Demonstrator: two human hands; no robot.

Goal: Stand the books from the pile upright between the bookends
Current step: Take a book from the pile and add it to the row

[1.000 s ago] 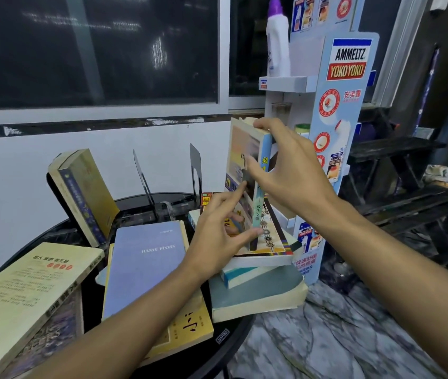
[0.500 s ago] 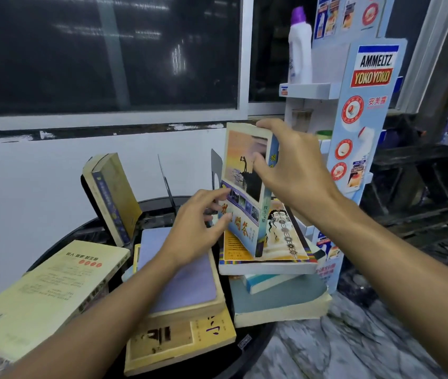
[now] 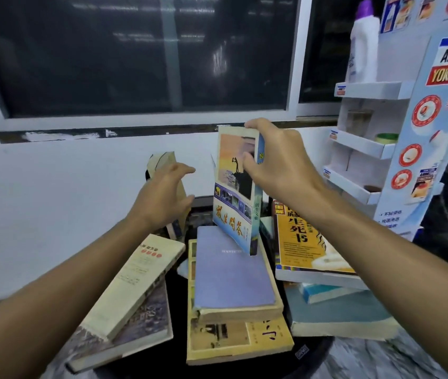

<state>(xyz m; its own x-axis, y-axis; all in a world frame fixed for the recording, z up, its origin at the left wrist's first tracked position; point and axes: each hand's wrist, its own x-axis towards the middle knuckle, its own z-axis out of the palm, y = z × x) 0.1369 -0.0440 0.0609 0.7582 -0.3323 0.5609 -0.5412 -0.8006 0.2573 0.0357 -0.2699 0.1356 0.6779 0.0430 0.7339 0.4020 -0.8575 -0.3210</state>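
My right hand [image 3: 280,165] grips the top of a sunset-cover book [image 3: 235,198], holding it upright in the air above the lilac book [image 3: 231,269]. My left hand [image 3: 164,196] hovers open just left of it, in front of a leaning olive book [image 3: 166,162] at the back of the round black table [image 3: 313,354]. The bookends are hidden behind my hands and the held book. Piles lie flat: a cream book [image 3: 138,280] on the left, a yellow book [image 3: 236,340] under the lilac one, and an orange-cover book [image 3: 307,242] on the right stack.
A white wall and dark window run behind the table. A cardboard display stand [image 3: 419,149] with shelves and a white bottle [image 3: 363,42] stands close on the right. Marble floor shows at the lower right.
My right hand has carried the sunset-cover book left, off the right stack and over the lilac book. My left hand let go of it and moved left, fingers spread.
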